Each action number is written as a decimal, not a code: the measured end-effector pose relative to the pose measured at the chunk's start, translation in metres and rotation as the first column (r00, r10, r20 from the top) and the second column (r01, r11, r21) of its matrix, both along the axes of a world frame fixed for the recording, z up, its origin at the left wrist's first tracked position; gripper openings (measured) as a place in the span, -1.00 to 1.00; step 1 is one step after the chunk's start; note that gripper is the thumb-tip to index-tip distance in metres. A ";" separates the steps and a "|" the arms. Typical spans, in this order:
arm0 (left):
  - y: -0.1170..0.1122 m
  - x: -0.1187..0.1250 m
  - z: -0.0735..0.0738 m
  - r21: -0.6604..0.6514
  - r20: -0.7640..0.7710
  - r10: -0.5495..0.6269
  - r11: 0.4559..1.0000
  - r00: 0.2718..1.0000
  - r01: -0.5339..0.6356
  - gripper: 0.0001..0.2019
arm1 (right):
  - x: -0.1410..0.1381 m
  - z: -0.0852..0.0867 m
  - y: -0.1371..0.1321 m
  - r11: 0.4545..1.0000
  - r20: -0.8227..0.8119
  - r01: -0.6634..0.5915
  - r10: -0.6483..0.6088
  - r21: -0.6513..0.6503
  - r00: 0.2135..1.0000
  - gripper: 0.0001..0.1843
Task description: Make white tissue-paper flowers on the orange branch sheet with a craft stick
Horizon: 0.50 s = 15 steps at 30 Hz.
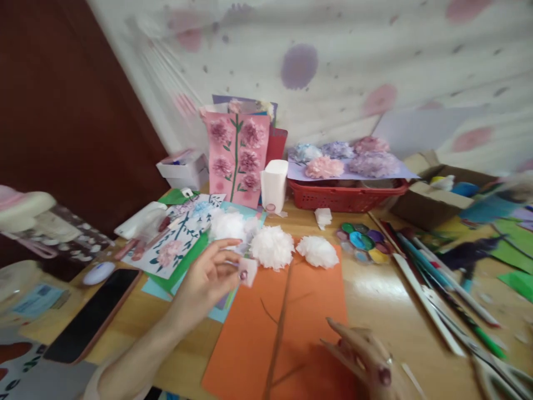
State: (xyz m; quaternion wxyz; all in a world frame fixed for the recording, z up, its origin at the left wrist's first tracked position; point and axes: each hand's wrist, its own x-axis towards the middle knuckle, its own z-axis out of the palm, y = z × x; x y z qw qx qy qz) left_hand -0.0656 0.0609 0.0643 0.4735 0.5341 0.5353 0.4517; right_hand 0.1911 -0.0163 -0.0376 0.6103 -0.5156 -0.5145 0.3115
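My left hand [208, 276] is raised over the left edge of an orange paper sheet [291, 328] and pinches a small white folded piece [249, 271] with a pink spot on it. My right hand [366, 355] rests on the lower right part of the orange sheet, fingers stretched out and flat, holding nothing. A brown stem with branches [280, 328] is painted up the sheet. Two white tissue-paper flowers [271, 246] [317, 251] lie at the sheet's top edge, a third [228, 225] just left of them.
A paint palette [361, 243] sits right of the flowers, brushes and pencils [433, 278] beyond it. A red basket [345, 195] carries pastel flowers on paper. A pink flower card [236, 158], a white cup [273, 184], a phone [94, 314] and boxes stand around.
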 end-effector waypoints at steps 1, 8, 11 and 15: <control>-0.005 0.011 -0.001 -0.064 0.069 -0.116 0.991 0.991 0.120 -0.46 | 0.003 0.007 0.000 0.998 -0.100 0.003 -0.009 -0.059 0.995 -0.53; -0.009 0.067 -0.026 -0.247 0.295 -0.430 0.828 0.853 0.503 -0.52 | 0.002 0.035 -0.001 0.964 -0.419 0.022 -0.136 -0.264 0.898 -0.40; -0.006 0.078 -0.031 -0.254 0.331 -0.441 0.809 0.834 0.529 -0.51 | -0.002 0.035 -0.005 0.938 -0.427 0.066 -0.217 -0.341 0.878 -0.46; -0.007 0.082 -0.031 -0.262 0.306 -0.425 0.823 0.852 0.505 -0.51 | -0.006 0.039 -0.009 0.934 -0.426 0.024 -0.185 -0.356 0.886 -0.54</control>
